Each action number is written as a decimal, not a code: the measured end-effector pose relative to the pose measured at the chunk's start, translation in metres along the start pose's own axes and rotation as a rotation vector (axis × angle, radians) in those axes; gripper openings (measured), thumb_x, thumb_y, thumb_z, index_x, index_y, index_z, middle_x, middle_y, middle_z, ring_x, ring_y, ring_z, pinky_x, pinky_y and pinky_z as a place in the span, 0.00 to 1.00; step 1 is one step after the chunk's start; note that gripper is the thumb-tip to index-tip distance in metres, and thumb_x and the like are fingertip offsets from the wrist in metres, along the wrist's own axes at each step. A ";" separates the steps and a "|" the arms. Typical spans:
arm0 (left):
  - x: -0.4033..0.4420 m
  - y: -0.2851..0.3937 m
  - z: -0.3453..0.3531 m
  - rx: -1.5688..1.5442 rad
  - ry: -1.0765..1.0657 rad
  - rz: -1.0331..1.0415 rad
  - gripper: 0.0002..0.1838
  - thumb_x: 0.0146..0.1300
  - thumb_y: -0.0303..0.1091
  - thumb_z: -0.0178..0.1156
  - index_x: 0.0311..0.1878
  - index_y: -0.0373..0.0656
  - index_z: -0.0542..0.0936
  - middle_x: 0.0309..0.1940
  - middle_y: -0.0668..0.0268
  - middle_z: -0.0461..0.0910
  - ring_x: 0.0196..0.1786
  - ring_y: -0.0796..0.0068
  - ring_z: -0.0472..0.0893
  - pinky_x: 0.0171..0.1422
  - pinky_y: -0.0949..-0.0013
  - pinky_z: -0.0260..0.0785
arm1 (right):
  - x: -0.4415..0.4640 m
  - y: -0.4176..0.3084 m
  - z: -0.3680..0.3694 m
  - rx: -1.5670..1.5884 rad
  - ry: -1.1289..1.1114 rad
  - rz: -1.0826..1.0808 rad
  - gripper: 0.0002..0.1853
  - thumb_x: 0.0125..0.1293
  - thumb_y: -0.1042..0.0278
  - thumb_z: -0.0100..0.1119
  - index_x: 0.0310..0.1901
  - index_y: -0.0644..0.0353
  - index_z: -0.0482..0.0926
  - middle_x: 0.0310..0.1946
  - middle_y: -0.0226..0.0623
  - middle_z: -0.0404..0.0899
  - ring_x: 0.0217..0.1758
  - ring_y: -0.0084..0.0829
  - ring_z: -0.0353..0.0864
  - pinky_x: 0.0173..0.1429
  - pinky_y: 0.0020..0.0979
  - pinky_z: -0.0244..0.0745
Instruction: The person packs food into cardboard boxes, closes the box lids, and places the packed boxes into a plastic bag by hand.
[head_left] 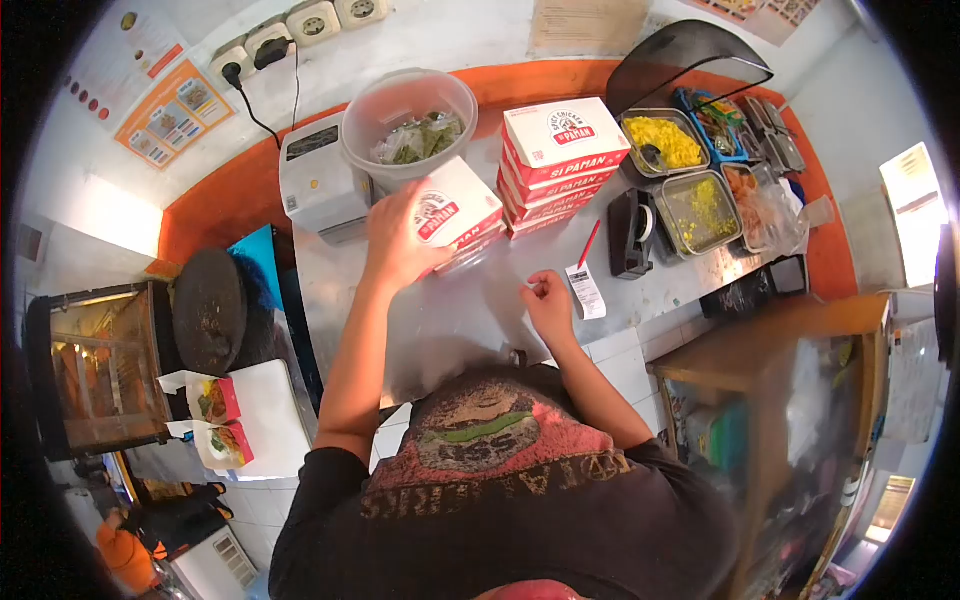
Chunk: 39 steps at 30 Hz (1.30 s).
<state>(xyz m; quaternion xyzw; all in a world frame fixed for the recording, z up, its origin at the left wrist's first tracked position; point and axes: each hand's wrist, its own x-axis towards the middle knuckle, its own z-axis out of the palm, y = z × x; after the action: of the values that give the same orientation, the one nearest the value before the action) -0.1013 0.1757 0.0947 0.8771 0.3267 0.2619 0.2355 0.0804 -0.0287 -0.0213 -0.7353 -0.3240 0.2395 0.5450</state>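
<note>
My left hand (pixel 400 240) grips the near left side of a white and red cardboard food box (pixel 468 198), the top one of a short stack. The thumb lies along its front edge and the other fingers reach over the far side. My right hand (pixel 548 308) is held over the steel table (pixel 350 320), thumb and fingertips pinched together. A small whitish bit shows at those fingertips, too small to name. Right of that hand lie a printed receipt (pixel 588 295) and a red pen (pixel 589 244). A black tape dispenser (pixel 630 236) stands just beyond them.
A taller stack of closed boxes (pixel 562 150) stands at the back. Behind my left hand are a plastic tub (pixel 465 95) of green-filled bags and a white printer (pixel 318 180). Trays of yellow food (pixel 665 140) line the right. Two open filled boxes (pixel 218 415) sit lower left.
</note>
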 end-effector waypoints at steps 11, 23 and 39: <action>-0.070 -0.025 0.009 0.072 0.149 -0.055 0.43 0.54 0.44 0.73 0.72 0.46 0.66 0.74 0.51 0.61 0.76 0.42 0.58 0.79 0.40 0.43 | -0.006 0.019 0.006 -0.010 -0.182 0.158 0.08 0.62 0.74 0.63 0.42 0.63 0.77 0.22 0.28 0.75 0.24 0.19 0.74 0.30 0.22 0.67; -0.437 -0.120 -0.149 0.611 1.345 -0.969 0.11 0.60 0.26 0.60 0.47 0.37 0.81 0.36 0.62 0.80 0.39 0.65 0.76 0.47 0.64 0.69 | -0.038 -0.051 0.157 -0.070 -0.980 0.080 0.07 0.66 0.71 0.61 0.42 0.64 0.79 0.22 0.25 0.73 0.25 0.18 0.71 0.30 0.22 0.66; -0.633 -0.318 -0.263 0.365 0.784 -1.240 0.24 0.54 0.28 0.53 0.57 0.41 0.80 0.54 0.48 0.80 0.58 0.48 0.78 0.65 0.56 0.69 | -0.206 -0.067 0.276 -0.193 -1.448 0.115 0.11 0.65 0.66 0.63 0.45 0.63 0.80 0.27 0.31 0.81 0.29 0.20 0.79 0.34 0.25 0.72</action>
<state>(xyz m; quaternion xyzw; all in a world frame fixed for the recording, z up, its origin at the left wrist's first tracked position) -0.8168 0.0137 -0.0869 0.4002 0.8584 0.3159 0.0570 -0.2682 0.0105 -0.0378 -0.4533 -0.5836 0.6640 0.1139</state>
